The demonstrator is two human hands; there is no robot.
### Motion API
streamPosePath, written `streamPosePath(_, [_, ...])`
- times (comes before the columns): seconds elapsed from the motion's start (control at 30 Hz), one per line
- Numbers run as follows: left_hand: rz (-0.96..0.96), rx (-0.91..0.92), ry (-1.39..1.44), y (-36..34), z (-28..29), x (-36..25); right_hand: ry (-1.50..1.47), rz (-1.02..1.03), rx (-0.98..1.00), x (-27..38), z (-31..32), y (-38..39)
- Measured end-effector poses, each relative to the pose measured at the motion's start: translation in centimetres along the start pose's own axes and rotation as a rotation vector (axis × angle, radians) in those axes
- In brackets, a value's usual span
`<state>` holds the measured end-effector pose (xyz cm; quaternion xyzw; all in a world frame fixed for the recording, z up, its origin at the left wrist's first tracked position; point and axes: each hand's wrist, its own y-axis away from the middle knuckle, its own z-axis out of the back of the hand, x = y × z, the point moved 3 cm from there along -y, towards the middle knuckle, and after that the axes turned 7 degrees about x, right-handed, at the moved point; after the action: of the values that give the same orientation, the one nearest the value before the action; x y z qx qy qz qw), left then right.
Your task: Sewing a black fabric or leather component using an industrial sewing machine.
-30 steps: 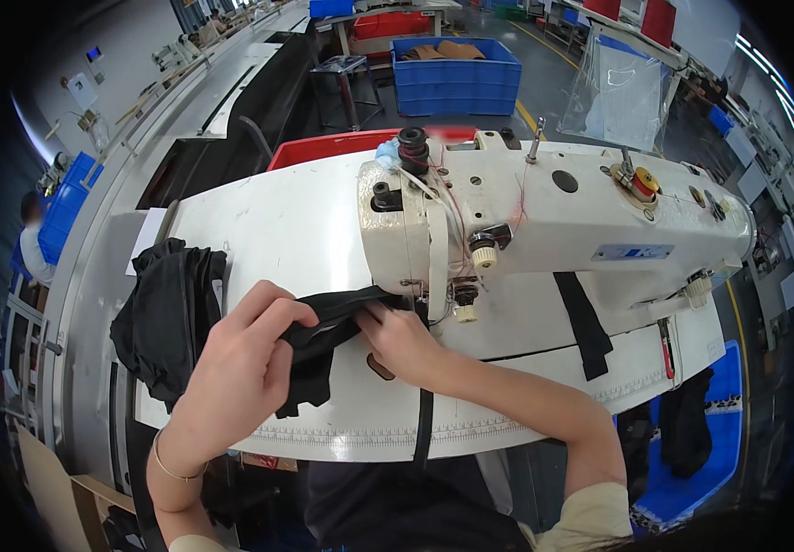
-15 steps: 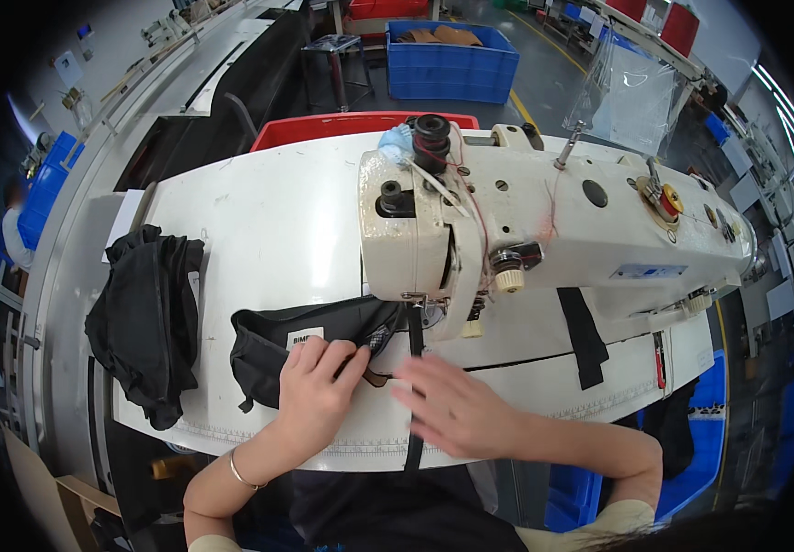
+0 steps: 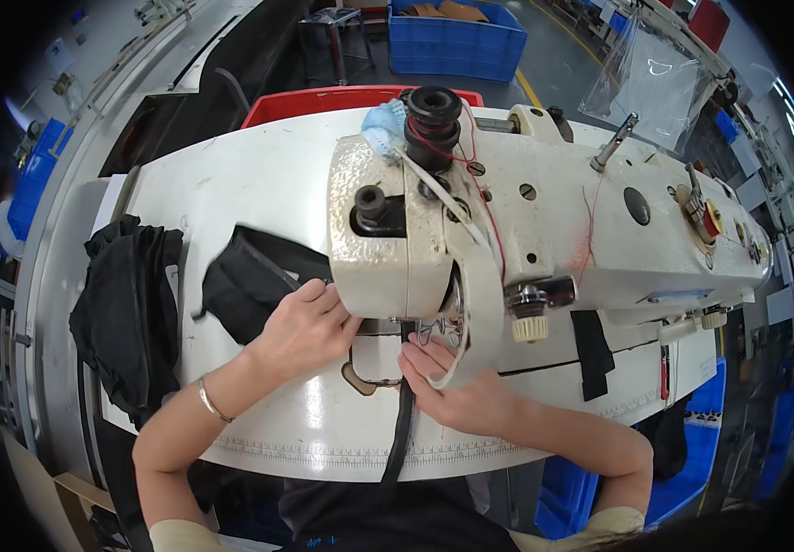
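Observation:
My left hand (image 3: 314, 322) is closed at the near corner of a black fabric piece (image 3: 249, 276) with a pale label, left of the sewing machine head (image 3: 388, 258); its fingertips are partly hidden. My right hand (image 3: 447, 391) lies beside the presser foot area, fingers slightly bent and touching a narrow black zipper-like strip (image 3: 397, 432) that runs from under the needle area to the table's front edge. A hanging white machine part partly hides these fingers. A pile of black fabric items (image 3: 121, 313) sits at the left of the white table (image 3: 277, 442).
A short black strip (image 3: 590, 350) and red-handled tool (image 3: 664, 373) lie under and beside the machine arm. A red bin (image 3: 277, 103) stands behind the table, a blue crate (image 3: 457, 51) and stool (image 3: 332, 23) beyond. Blue bins (image 3: 562, 488) are at lower right.
The black piece moved left and back, now pushed out beyond my left hand. My left hand moved up beside the machine head; my right hand moved forward onto the strip. The view shifted closer over the machine.

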<state>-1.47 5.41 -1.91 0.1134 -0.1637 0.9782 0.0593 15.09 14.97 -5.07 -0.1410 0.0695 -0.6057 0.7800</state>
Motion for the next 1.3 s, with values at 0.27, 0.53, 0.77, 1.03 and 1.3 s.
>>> streamPosePath(0.27, [0.092, 0.065, 0.170, 1.2, -1.2, -3.7, -0.099, -0.066, 0.072, -0.8, -1.9, 0.1])
streamPosePath(0.53, [0.217, -0.050, 0.358, 1.2, 0.9, -2.9, 0.005, 0.112, 0.067, -0.5, -3.8, 0.8])
streamPosePath(0.77, [0.250, 0.008, 0.447, 2.4, -1.9, -2.5, -0.988, -0.331, 0.131, -2.4, -1.7, 1.6])
streamPosePath(1.03, [0.289, 0.131, 0.542, 2.9, -3.0, -3.4, -0.195, 0.056, -0.133, -1.6, -2.9, 0.7])
streamPosePath(1.3, [0.147, -0.034, 0.544, 2.6, -3.3, -3.7, -0.066, 0.119, -0.258, -1.3, -4.6, 0.4])
